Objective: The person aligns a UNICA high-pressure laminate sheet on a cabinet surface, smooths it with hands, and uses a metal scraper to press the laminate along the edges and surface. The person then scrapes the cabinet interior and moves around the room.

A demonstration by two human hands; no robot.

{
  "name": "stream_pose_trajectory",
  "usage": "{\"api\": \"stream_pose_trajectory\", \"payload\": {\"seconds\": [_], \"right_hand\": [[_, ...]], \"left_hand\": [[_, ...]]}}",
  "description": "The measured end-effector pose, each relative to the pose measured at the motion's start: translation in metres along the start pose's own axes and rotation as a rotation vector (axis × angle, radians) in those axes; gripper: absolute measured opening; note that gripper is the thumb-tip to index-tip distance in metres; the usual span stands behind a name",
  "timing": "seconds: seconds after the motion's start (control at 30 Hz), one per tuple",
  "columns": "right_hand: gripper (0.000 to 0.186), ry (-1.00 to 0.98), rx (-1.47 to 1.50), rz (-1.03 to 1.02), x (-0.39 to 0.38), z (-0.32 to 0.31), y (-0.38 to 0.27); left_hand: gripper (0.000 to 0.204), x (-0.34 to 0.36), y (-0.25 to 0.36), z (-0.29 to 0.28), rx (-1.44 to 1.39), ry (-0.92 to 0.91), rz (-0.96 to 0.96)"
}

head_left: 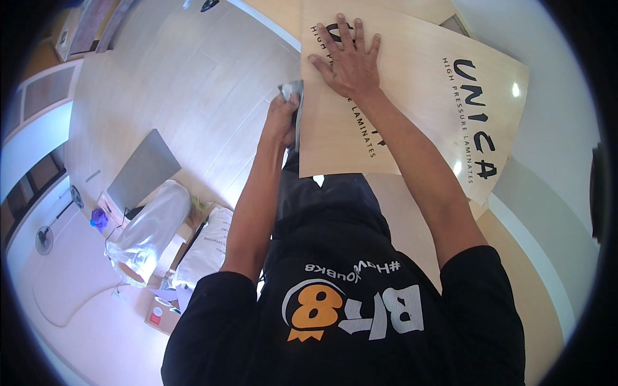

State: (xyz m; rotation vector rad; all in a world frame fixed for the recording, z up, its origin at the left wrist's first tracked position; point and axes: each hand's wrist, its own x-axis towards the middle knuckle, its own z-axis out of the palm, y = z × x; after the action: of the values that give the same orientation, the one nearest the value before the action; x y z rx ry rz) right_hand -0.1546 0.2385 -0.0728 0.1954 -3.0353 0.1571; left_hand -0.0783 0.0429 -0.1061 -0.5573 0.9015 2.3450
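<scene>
A large pale wood-toned laminate sheet (412, 83) with dark printing lies in front of me, its right part curving upward. My right hand (353, 72) rests flat on its upper left part, fingers spread. Beside the sheet's left edge, my left hand (283, 117) is closed around a thin grey piece (291, 90) that looks like a folded sheet. The grey piece runs along the edge; its exact kind I cannot make out, and my fingers hide part of it.
Pale tiled floor (193, 71) stretches to the left. A grey flat panel (145, 168), a clear plastic-wrapped bundle (151, 225) and a white sack (207, 248) sit at the lower left. A fan (44, 239) stands beyond them. A pale wall (560, 116) is on the right.
</scene>
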Motion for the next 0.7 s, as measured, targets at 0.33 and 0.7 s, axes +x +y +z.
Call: {"api": "stream_pose_trajectory", "payload": {"seconds": [0.33,0.7], "right_hand": [[0.071,0.0,-0.029,0.002,0.002,-0.001,0.001],[0.072,0.016,-0.005,0.018,0.002,-0.001,0.001]], "left_hand": [[0.035,0.031,0.114,0.007,0.295,0.307,0.771],[0.047,-0.039,0.002,0.064,1.527,0.346,0.637]]}}
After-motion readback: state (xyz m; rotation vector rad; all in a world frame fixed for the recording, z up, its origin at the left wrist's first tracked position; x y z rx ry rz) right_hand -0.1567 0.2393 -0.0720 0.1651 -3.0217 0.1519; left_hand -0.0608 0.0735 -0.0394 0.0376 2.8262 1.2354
